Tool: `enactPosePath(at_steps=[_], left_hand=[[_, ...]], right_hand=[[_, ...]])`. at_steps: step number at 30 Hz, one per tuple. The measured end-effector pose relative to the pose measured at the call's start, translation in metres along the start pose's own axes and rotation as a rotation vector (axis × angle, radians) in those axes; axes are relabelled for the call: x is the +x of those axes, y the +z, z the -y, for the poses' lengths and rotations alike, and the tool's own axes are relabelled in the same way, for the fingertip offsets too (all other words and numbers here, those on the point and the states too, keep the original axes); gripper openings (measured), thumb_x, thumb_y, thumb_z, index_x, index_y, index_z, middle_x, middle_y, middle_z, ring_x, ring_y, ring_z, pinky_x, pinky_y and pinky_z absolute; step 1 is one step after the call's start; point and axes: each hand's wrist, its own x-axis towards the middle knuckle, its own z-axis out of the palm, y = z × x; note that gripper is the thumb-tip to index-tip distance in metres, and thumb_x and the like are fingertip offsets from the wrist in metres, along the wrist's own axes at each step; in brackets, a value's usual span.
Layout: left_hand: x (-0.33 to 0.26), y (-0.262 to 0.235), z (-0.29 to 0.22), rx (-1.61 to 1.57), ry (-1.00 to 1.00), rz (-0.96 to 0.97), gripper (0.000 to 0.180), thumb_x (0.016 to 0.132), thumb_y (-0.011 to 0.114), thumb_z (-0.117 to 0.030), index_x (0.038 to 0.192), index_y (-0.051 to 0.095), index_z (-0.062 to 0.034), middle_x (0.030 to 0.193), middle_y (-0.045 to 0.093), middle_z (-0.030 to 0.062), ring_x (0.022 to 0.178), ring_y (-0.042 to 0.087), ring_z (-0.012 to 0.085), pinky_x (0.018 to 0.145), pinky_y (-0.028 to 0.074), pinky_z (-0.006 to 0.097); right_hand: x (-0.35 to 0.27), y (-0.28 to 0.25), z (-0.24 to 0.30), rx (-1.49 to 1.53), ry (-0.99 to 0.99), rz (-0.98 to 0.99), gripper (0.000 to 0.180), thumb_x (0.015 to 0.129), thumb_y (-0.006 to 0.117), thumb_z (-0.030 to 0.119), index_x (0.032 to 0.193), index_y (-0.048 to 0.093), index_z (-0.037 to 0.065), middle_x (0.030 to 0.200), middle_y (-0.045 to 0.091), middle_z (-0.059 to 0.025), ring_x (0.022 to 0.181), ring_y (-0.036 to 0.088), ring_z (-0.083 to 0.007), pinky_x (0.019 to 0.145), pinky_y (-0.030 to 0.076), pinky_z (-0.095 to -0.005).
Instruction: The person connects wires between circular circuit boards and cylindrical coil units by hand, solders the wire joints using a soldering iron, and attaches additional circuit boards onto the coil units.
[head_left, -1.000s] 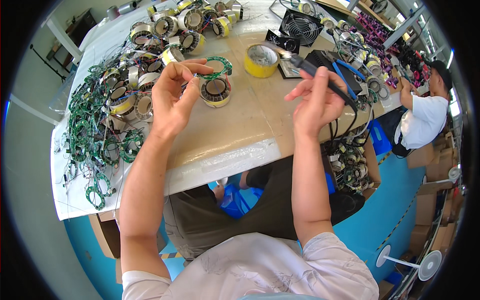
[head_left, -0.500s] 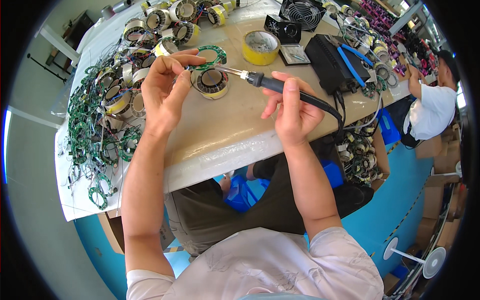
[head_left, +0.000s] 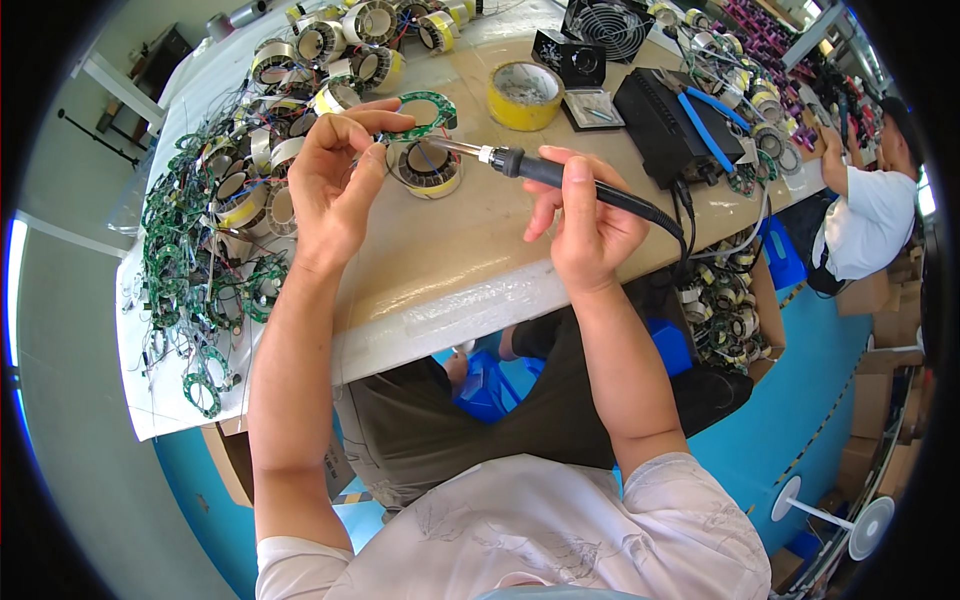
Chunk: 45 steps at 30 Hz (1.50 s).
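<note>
Between the thumb and fingers of my left hand [head_left: 335, 190] is the edge of a green ring-shaped circuit board [head_left: 438, 104], tilted above the table. My right hand [head_left: 592, 215] grips a soldering iron [head_left: 550, 171] by its dark handle, like a pen. Its metal tip points left, close to the board's near edge; whether the two touch I cannot tell. Just below the board stands a wound motor stator [head_left: 430, 172] with yellow tape around it. Thin wires run near my left fingertips, too fine to follow.
Piled stators [head_left: 240, 200] and green ring boards [head_left: 200, 390] with loose wires cover the table's left side. Beyond the iron are a yellow tape roll [head_left: 527, 112], a black soldering station [head_left: 665, 135], blue-handled pliers [head_left: 706, 130] and a fan [head_left: 610, 30]. A co-worker [head_left: 868, 220] sits at right.
The iron's tip has dropped slightly relative to the board's near edge. My hands keep their grips, and the whole view has shifted slightly.
</note>
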Motion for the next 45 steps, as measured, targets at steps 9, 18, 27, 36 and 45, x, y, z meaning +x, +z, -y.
enactPosePath(at_steps=[9, 18, 27, 36, 45], left_hand=[[0.001, -0.001, 0.0, 0.003, 0.006, 0.01, 0.01, 0.089, 0.055, 0.005, 0.09, 0.051, -0.0043, 0.113, 0.068, 0.0189, 0.127, 0.053, 0.031, 0.108, 0.039, 0.043], [0.0, 0.0, 0.0, 0.011, 0.007, 0.007, 0.01, 0.089, 0.055, 0.005, 0.09, 0.051, -0.0042, 0.112, 0.069, 0.0189, 0.127, 0.053, 0.0307, 0.108, 0.038, 0.044], [0.001, 0.001, 0.001, -0.016, -0.001, -0.002, 0.01, 0.09, 0.056, 0.003, 0.092, 0.05, -0.0042, 0.112, 0.068, 0.0191, 0.127, 0.053, 0.0307, 0.108, 0.038, 0.044], [-0.001, 0.002, -0.001, -0.001, -0.018, -0.03, 0.007, 0.093, 0.057, -0.002, 0.091, 0.051, -0.0059, 0.113, 0.069, 0.02, 0.13, 0.052, 0.032, 0.111, 0.036, 0.047], [-0.002, 0.004, 0.0, -0.046, -0.039, -0.021, 0.008, 0.094, 0.057, 0.0, 0.091, 0.05, -0.0044, 0.114, 0.068, 0.0187, 0.129, 0.051, 0.0294, 0.109, 0.037, 0.044]], right_hand=[[-0.001, -0.001, 0.001, 0.095, 0.056, 0.007, 0.016, 0.099, 0.058, 0.006, 0.101, 0.068, -0.006, 0.091, 0.071, -0.015, 0.045, 0.057, -0.0083, 0.052, 0.052, -0.023], [-0.002, -0.002, 0.001, 0.087, 0.066, -0.009, 0.015, 0.099, 0.058, 0.006, 0.101, 0.068, -0.006, 0.093, 0.071, -0.0167, 0.046, 0.058, -0.0091, 0.046, 0.048, -0.0222], [0.001, -0.002, 0.005, 0.202, 0.197, -0.083, 0.022, 0.101, 0.057, 0.013, 0.104, 0.066, -0.007, 0.08, 0.071, -0.0178, 0.043, 0.057, -0.0108, 0.044, 0.046, -0.0223], [0.03, -0.023, 0.006, -0.221, 0.135, 0.043, 0.027, 0.091, 0.073, 0.009, 0.117, 0.07, 0.004, 0.091, 0.069, -0.0074, 0.061, 0.063, -0.0125, 0.055, 0.051, -0.0261], [0.044, -0.031, 0.0, -0.739, -0.333, 0.29, 0.03, 0.086, 0.073, 0.003, 0.116, 0.071, 0.008, 0.091, 0.067, -0.0123, 0.079, 0.067, -0.0244, 0.069, 0.054, -0.0343]])
